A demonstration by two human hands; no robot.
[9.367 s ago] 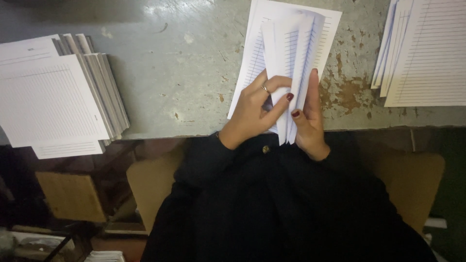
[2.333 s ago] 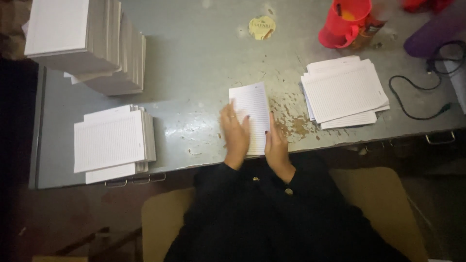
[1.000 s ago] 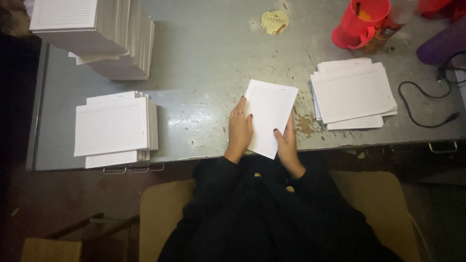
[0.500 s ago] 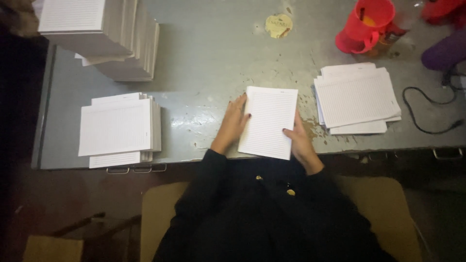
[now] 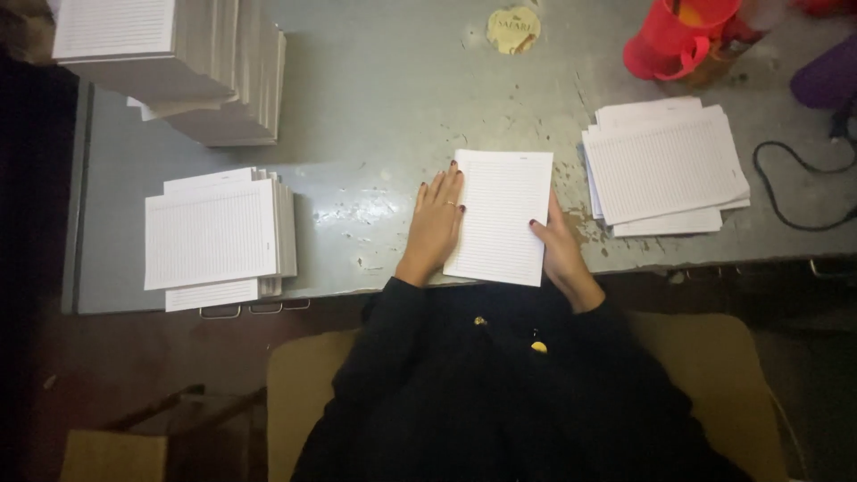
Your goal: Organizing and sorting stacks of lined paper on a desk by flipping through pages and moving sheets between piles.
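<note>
A folded bundle of white lined paper (image 5: 500, 214) lies flat on the grey metal table (image 5: 402, 116) right in front of me. My left hand (image 5: 436, 223) rests flat along its left edge with fingers stretched out. My right hand (image 5: 558, 250) holds the bundle's right edge, thumb on top of the sheet. Both sleeves are black.
A stack of lined sheets (image 5: 214, 232) sits at the left, a taller pile (image 5: 178, 62) at the far left. Another loose stack (image 5: 665, 165) lies to the right. A red plastic jug (image 5: 674, 36), a round yellow label (image 5: 513, 29) and a black cable (image 5: 794, 196) sit beyond.
The bundle was tilted and being pressed between both hands; it now lies straight and flat, with my hands moved out to its left and right edges.
</note>
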